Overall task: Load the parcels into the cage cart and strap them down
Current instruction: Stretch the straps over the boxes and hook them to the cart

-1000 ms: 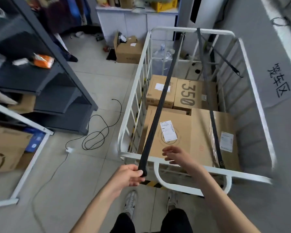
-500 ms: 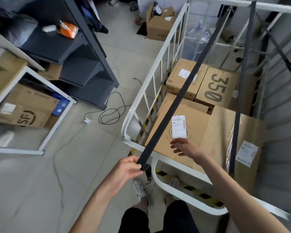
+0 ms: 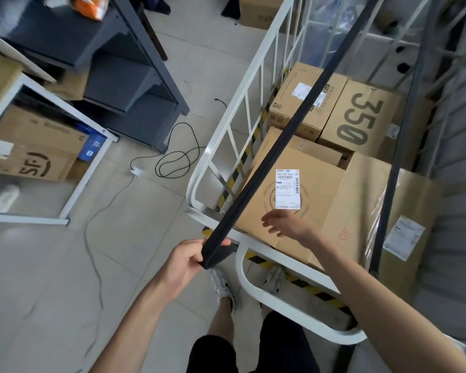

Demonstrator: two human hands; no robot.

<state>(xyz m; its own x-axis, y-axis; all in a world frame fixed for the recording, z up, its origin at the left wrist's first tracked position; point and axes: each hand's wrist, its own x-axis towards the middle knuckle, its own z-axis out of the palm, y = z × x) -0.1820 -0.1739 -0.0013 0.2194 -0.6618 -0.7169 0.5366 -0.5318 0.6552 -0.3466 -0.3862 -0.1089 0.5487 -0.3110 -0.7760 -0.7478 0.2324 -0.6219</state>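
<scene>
Right hand (image 3: 287, 224) below labelled parcel (image 3: 293, 200)

Both forearms are bare from the elbow down, with no sleeve in view, no watch, no bracelet and no glove. The left hand (image 3: 184, 261) and the right hand (image 3: 288, 223) wear no rings that can be made out. Below them, black shorts (image 3: 253, 351) cover the upper legs, the fabric plain and unmarked, ending above the bare left shin. On the feet are low light-grey sneakers: the left sneaker (image 3: 223, 288) has a dark patch near the laces, the right sneaker (image 3: 272, 278) looks paler and is partly hidden. Sock detail is too blurred to tell.
</scene>
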